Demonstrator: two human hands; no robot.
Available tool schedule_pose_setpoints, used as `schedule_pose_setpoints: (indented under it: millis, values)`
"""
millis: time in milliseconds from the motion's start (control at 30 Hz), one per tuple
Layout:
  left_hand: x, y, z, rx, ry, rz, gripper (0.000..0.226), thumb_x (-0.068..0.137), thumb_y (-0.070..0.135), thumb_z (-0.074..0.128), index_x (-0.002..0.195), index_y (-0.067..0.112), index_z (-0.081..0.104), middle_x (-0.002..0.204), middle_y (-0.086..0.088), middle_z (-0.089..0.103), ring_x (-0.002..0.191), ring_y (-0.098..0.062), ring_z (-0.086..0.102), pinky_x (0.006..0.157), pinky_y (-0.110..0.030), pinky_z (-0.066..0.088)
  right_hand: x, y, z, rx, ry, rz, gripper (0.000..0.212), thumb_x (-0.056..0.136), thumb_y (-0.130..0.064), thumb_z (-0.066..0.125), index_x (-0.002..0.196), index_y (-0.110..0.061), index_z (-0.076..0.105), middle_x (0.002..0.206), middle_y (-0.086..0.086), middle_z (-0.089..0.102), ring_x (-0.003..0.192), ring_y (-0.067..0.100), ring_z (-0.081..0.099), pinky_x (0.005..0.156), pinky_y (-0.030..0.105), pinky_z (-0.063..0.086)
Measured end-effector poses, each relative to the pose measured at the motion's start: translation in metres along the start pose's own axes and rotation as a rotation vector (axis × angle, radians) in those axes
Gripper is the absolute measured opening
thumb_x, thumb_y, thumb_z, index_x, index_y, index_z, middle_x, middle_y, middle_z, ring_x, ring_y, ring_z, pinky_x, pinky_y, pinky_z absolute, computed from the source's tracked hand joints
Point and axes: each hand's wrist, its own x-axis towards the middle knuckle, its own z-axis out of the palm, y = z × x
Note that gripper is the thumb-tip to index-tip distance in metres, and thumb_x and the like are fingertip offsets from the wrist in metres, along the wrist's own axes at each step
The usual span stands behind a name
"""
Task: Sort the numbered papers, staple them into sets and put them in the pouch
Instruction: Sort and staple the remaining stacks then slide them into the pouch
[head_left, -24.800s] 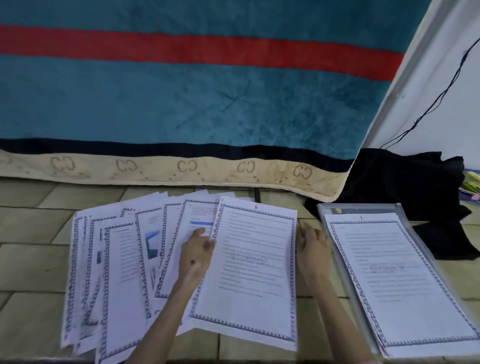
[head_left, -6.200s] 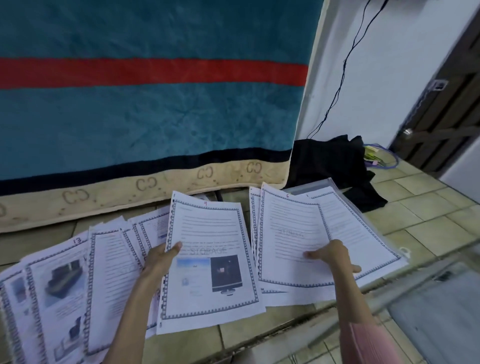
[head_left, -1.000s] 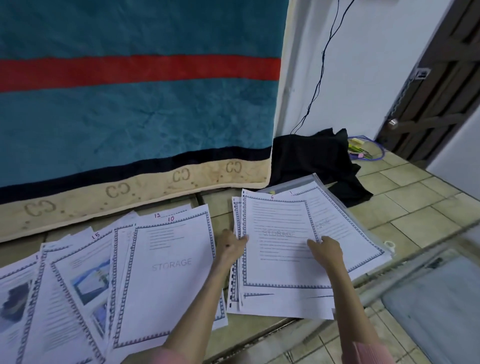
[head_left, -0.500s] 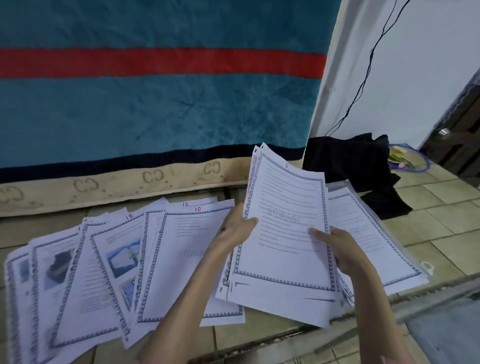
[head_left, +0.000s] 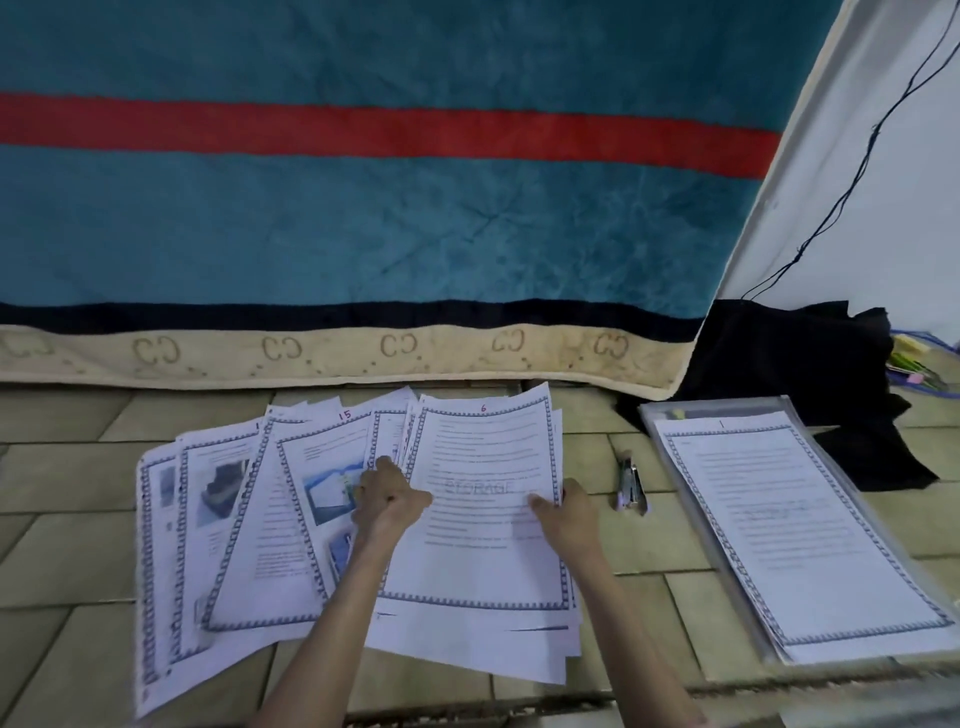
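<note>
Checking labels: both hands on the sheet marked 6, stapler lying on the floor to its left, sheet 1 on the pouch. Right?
Not quite. The stapler lies on the floor to the right of the sheet marked 6, between it and the pouch, as the head view shows. The rest stands.

Both hands (head_left: 392, 501) on fanned papers (head_left: 483, 519)

bare tiles between fanned papers (head_left: 270, 519) and pouch (head_left: 810, 525), only the stapler (head_left: 632, 484) lying there

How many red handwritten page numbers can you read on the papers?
3: a 15 atop the fanned sheets at left, a 6 on the sheet both hands hold, a 1 on the right stack. Others are probably covered.
</note>
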Motion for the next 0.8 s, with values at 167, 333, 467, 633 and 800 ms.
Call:
schedule_pose_setpoints:
  millis: [167,333,467,633,800]
  values:
    - [0.005,-0.005,-0.005,-0.326,-0.088,-0.017,0.07,0.083,0.015,0.068,0.141,0.001,0.031,0.147,-0.013,0.035,0.133,-0.029,0.037,0.104,-0.032,0.035,0.0,0.0,-0.006,0.061,0.022,0.039,0.041,0.084,0.0,0.062,0.123,0.002,0.049,0.115,0.016,0.064,0.09,0.021,0.058,0.064,0.019,0.046]
    - [-0.018,-0.002,-0.026,-0.6,-0.174,0.117,0.04,0.087,-0.001,0.057,0.125,0.008,0.05,0.129,-0.011,0.056,0.11,-0.029,0.057,0.096,-0.037,0.047,-0.018,-0.027,-0.023,0.165,-0.079,0.028,0.027,0.088,-0.002,0.058,0.115,-0.004,0.061,0.103,0.006,0.065,0.093,0.022,0.061,0.081,0.03,0.049]
    - [-0.052,0.019,-0.059,-0.702,-0.001,0.338,0.03,0.086,0.001,0.059,0.11,0.019,0.058,0.11,-0.006,0.065,0.097,-0.022,0.061,0.086,-0.031,0.049,-0.027,-0.073,-0.038,0.277,-0.07,-0.133,0.028,0.087,-0.004,0.06,0.115,-0.01,0.062,0.111,0.006,0.067,0.096,0.022,0.064,0.084,0.035,0.053]
    - [-0.082,0.045,-0.09,-0.837,0.316,0.599,0.018,0.083,0.019,0.068,0.099,0.026,0.062,0.091,0.016,0.066,0.083,0.003,0.063,0.069,-0.015,0.053,-0.044,-0.122,-0.043,0.316,-0.083,-0.495,0.023,0.09,-0.014,0.059,0.102,-0.033,0.064,0.103,-0.015,0.069,0.096,0.003,0.066,0.082,0.022,0.055]
    - [-0.074,0.023,-0.082,-0.842,0.369,0.605,0.039,0.077,0.015,0.074,0.108,0.027,0.053,0.096,0.022,0.061,0.078,0.019,0.058,0.067,-0.001,0.048,-0.035,-0.109,-0.038,0.156,-0.113,-0.522,0.025,0.08,-0.015,0.073,0.101,-0.027,0.066,0.097,-0.016,0.069,0.092,0.0,0.066,0.079,0.022,0.054]
